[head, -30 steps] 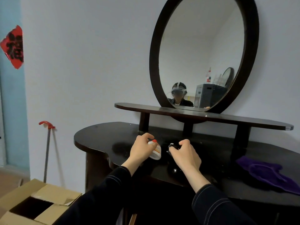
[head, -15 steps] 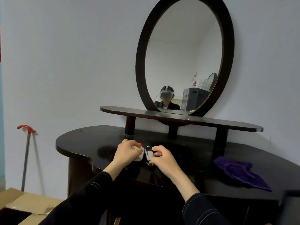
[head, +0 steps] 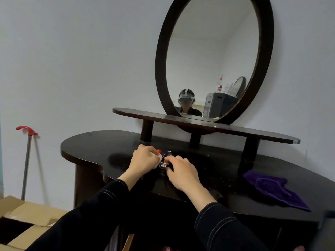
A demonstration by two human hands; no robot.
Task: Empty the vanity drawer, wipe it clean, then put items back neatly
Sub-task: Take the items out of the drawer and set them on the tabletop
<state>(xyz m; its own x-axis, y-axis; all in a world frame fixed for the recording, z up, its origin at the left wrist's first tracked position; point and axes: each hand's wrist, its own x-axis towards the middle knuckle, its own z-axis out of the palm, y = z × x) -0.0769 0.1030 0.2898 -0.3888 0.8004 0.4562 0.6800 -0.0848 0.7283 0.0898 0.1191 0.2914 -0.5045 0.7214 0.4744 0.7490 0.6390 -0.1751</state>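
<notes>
The left hand [head: 145, 161] curls round a small white bottle [head: 159, 156] with a red cap. Just right of it, the right hand [head: 181, 171] pinches a small shiny metal item [head: 163, 165], both low over the vanity top [head: 99, 142]. Emptying seems under way. Well right of the hands, the purple cloth [head: 272, 189] lies unused, so wiping and restocking look undone. The drawer below is hidden.

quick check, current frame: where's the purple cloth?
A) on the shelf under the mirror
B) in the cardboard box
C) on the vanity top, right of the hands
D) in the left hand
C: the purple cloth lies on the vanity top, right of both hands; the left hand grips a small white bottle and the right hand holds a small black and silver item.
</notes>
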